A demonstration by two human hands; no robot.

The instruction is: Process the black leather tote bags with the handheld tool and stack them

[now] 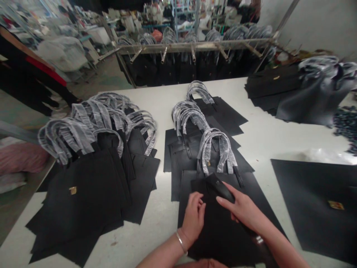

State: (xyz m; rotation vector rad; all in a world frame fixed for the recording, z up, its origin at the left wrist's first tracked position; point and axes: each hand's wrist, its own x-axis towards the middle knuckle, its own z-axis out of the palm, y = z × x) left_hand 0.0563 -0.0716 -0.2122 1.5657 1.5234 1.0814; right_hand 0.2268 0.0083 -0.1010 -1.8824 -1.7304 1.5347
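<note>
My right hand (241, 206) is closed around a long black strap-like piece (223, 189), whose exact kind I cannot make out. It slants over a black panel with wrapped handles (212, 223) lying in front of me. A shiny metal part shows near my right wrist. My left hand (193, 214), with a bangle at the wrist, hovers at or rests on the panel's left side; the fingers are loosely bent and nothing shows in them. Plastic-wrapped handles (216, 147) arch up at the panel's far edge. Behind it, more black handled panels (178, 149) overlap in a row.
To the left is a fanned pile of handled panels (92, 186) with a gold clasp. A black panel (315, 201) with a gold fitting lies right, another stack (273, 87) beyond. A metal rack (192, 48) stands past the table (145, 238). A person stands at far left.
</note>
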